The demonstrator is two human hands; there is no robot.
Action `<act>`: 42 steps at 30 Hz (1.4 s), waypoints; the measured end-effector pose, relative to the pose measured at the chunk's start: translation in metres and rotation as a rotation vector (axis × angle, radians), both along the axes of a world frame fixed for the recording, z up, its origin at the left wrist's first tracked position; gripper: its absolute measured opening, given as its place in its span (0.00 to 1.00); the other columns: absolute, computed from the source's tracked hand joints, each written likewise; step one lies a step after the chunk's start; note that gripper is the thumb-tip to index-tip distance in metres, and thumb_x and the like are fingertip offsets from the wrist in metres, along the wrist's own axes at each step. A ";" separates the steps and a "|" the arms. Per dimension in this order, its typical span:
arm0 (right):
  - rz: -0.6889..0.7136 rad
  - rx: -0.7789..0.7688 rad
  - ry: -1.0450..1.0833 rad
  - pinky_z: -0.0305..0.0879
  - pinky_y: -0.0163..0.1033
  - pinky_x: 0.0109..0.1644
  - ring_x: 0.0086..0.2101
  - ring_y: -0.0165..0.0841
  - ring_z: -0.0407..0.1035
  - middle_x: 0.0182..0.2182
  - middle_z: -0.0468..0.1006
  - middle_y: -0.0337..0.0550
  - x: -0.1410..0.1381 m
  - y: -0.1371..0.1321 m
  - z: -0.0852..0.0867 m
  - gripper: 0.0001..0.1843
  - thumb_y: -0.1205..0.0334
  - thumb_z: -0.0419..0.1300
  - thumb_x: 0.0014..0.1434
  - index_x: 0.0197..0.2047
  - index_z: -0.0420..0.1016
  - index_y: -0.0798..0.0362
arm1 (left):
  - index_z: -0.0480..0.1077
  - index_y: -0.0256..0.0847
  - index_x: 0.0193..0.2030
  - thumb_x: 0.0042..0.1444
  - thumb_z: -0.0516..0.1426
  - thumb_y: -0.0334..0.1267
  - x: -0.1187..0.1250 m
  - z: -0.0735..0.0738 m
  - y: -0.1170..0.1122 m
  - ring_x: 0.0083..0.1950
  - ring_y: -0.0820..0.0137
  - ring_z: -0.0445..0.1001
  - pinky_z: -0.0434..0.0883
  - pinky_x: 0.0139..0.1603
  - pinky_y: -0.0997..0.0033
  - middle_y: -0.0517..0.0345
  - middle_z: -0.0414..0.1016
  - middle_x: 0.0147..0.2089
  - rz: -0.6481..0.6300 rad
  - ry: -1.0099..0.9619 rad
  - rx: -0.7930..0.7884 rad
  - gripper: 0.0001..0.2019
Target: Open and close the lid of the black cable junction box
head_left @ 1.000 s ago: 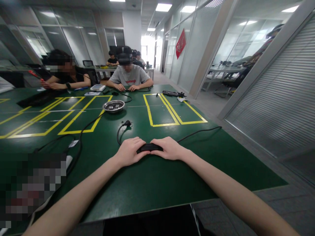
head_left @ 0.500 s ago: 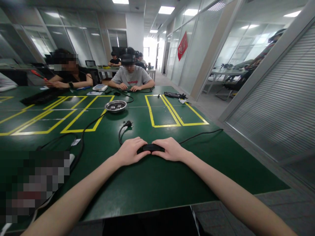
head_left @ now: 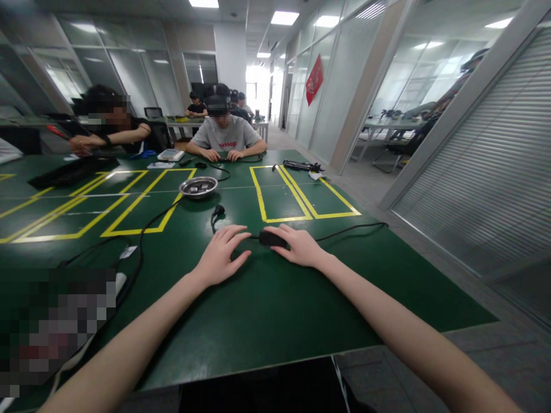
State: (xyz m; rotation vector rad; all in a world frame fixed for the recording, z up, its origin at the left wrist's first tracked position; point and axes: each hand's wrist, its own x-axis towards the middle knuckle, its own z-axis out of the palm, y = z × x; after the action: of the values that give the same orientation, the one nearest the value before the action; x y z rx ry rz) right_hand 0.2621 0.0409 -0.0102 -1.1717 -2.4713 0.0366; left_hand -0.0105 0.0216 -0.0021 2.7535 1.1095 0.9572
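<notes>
head camera shows that the left hand (head_left: 220, 255) has just let go of the black block (head_left: 270, 238). its fingers are apart, with the thumb held away from them, and nothing is in its grip. one fingertip is close to the short bit of cord (head_left: 255, 237) by the block, but it is hard to tell if they touch. the right hand (head_left: 301, 246) has its fingers and thumb closed around the right part of the block, over the green table (head_left: 275, 321). for the work, this means one hand has the block where two had it before.

half a second ago both hands held it, one at each end. since then the block has gone a bit farther from the body, and its left end shows. the plug (head_left: 219, 211) has turned too, and its pins are hard to see now. the metal bowl (head_left: 198, 195) sits in the same spot. a person (head_left: 123, 135) at the far left leans lower than before
</notes>
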 end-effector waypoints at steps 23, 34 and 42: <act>-1.164 -0.185 0.231 0.72 0.51 0.51 0.50 0.51 0.76 0.53 0.77 0.59 0.121 0.039 0.004 0.26 0.49 0.63 0.61 0.59 0.71 0.53 | 0.67 0.44 0.65 0.66 0.57 0.36 0.004 -0.006 -0.003 0.70 0.53 0.64 0.67 0.70 0.43 0.44 0.67 0.69 -0.091 0.029 -0.113 0.21; -1.276 -0.136 0.388 0.69 0.51 0.52 0.48 0.52 0.76 0.45 0.80 0.61 0.133 0.048 -0.002 0.25 0.48 0.55 0.67 0.58 0.72 0.57 | 0.69 0.43 0.62 0.66 0.57 0.35 0.005 -0.009 -0.003 0.69 0.54 0.64 0.68 0.69 0.44 0.44 0.67 0.68 -0.112 0.061 -0.134 0.18; -1.269 -0.136 0.485 0.71 0.47 0.47 0.42 0.47 0.76 0.37 0.81 0.56 0.152 0.059 -0.013 0.19 0.57 0.50 0.67 0.51 0.76 0.56 | 0.74 0.43 0.56 0.66 0.57 0.35 0.006 -0.008 -0.004 0.69 0.55 0.65 0.71 0.67 0.47 0.46 0.68 0.68 -0.123 0.086 -0.159 0.13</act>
State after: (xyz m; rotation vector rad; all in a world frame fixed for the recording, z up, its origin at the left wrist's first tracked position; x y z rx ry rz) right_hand 0.4146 0.1004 -0.0227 -2.2270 -1.0287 0.1087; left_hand -0.0049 0.0176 -0.0101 2.7189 0.9669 0.7106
